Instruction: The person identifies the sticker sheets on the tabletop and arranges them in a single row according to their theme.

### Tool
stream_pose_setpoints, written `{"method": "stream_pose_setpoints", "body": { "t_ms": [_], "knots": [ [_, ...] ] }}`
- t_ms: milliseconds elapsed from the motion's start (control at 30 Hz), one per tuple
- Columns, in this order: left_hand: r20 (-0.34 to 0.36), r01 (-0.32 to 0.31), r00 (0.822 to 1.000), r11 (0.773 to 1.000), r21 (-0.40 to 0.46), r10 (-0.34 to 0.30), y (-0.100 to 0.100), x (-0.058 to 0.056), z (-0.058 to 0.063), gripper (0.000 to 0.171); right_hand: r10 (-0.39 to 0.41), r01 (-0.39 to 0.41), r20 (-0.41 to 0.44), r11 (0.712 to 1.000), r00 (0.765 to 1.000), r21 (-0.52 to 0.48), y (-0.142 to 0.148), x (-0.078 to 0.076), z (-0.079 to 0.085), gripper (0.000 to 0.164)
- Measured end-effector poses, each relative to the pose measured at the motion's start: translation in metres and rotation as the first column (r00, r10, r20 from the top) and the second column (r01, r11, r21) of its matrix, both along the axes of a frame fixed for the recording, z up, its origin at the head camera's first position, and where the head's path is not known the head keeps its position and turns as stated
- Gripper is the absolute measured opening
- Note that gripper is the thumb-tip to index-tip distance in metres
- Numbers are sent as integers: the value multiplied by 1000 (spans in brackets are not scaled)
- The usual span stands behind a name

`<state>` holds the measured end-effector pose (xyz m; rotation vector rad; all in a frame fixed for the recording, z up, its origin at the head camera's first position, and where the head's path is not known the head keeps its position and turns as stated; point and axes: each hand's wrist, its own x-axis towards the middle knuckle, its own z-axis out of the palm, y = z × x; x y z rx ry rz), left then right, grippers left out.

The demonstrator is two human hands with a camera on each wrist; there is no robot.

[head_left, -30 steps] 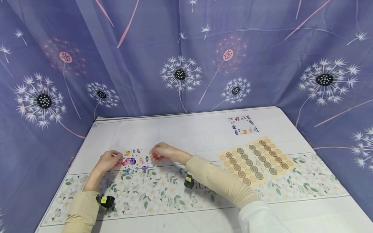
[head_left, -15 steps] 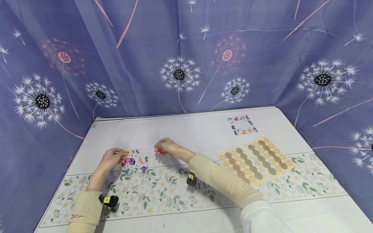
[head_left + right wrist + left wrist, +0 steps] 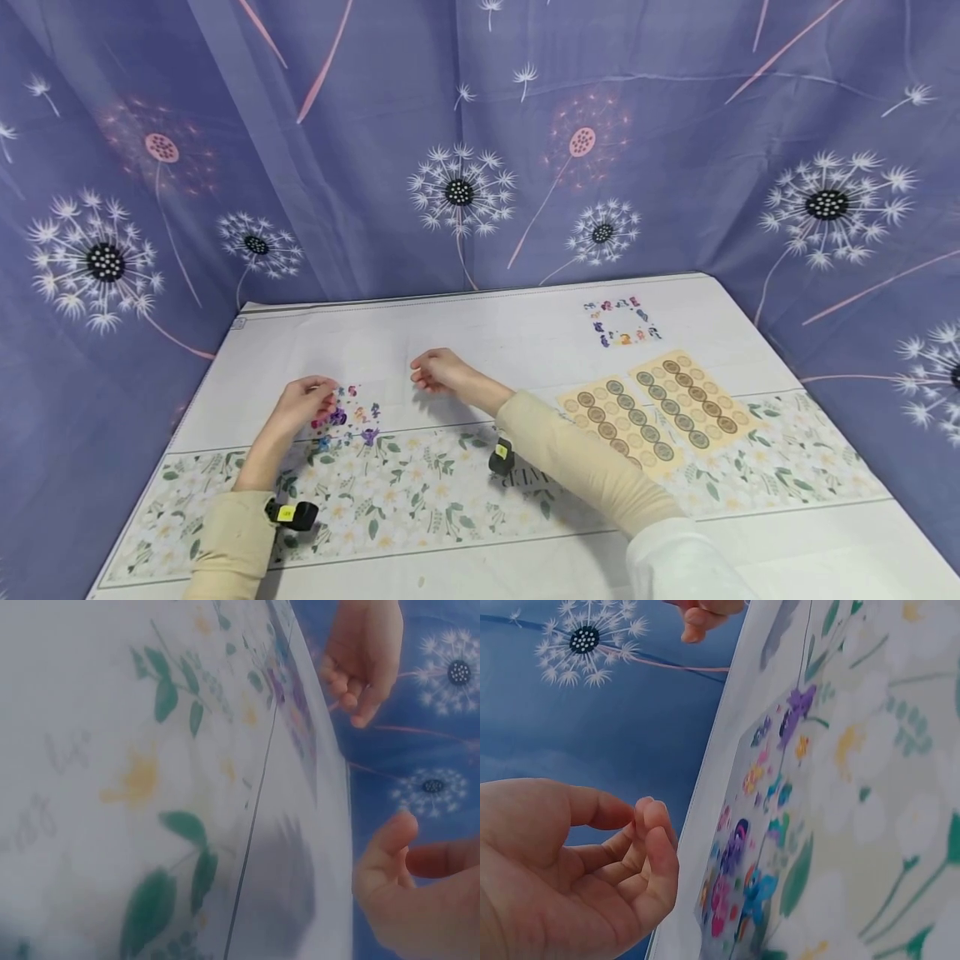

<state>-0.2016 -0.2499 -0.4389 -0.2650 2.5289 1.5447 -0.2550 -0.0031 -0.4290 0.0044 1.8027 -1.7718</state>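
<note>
Our left hand (image 3: 302, 402), fingers loosely bent with tips close together, hovers over the left side of a clear sheet (image 3: 354, 423), set towards the tabletop's (image 3: 510, 333) left edge and bearing scattered purple, pink, blue and orange figures (image 3: 370, 436). We hold our right hand (image 3: 444, 372), loosely curled, beyond the sheet's right edge.

L hand (image 3: 303, 404) over multicol. sticker sheet's (image 3: 362, 417) 10 o'clock side, hiding that bit; R hand (image 3: 444, 372) off at its 2 o'clock. Two tan sheets (image 3: 693, 400) at 3 o'clock on wht tbl (image 3: 495, 333); 2nd sticker sheet (image 3: 604, 340) at their 11.
</note>
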Motion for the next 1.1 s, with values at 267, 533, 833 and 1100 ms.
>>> {"method": "stream_pose_setpoints", "body": {
  "t_ms": [267,533,833,1100],
  "knots": [
    [-10,43,999,998,44,-43,8,0,2,37,-2,3,-17,1000,1000,12,9,-3,-1,28],
    [-13,75,997,989,130,-74,17,-3,5,36,9,-8,-27,999,1000,33,17,-6,0,33],
    [2,76,997,978,193,-77,27,-4,10,36,-8,9,-38,1000,999,21,29,-13,-2,32],
    [-16,95,995,970,223,-94,35,-4,8,37,-35,36,-45,999,998,18,39,-19,-8,26]
  ]
}}
